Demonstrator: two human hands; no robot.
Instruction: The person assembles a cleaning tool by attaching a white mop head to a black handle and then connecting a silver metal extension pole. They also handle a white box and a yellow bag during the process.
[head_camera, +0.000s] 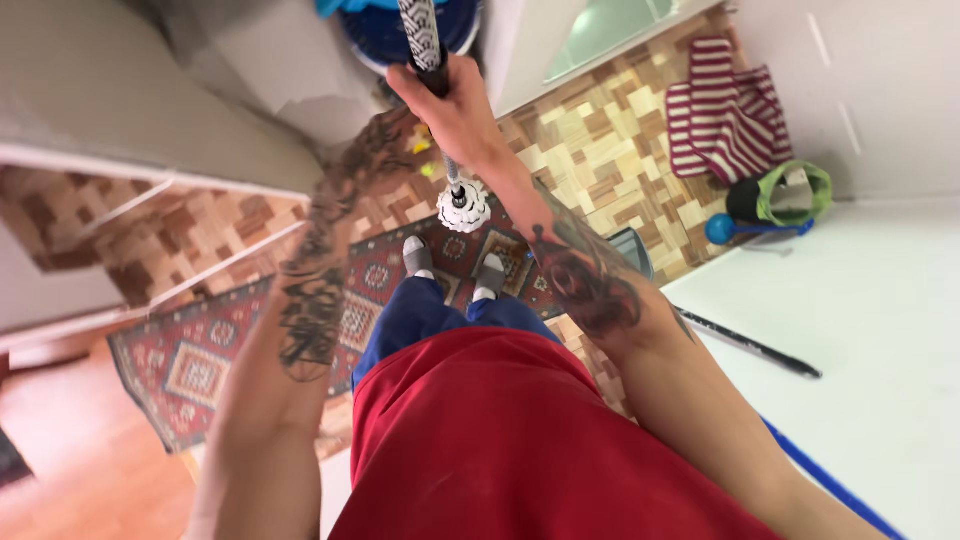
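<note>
Patterned red rug (200, 370) spreads over wood-block parquet (600, 150), a red-and-white striped cloth (725, 110) heaped by the wall. The right hand (455, 105) is wrapped tight round the mop handle (425, 40), white round mop head (463, 205) just above the feet. Left hand: hidden, can't tell.

- The right hand (455, 105) gripped a patterned mop handle (424, 40) at twelve o'clock
- The left hand was blurred at eleven o'clock; its grip could not be told
- The white mop head (463, 205) hung above a patterned red rug (200, 365)
- A striped red towel (725, 110) lay at two o'clock on parquet
</note>
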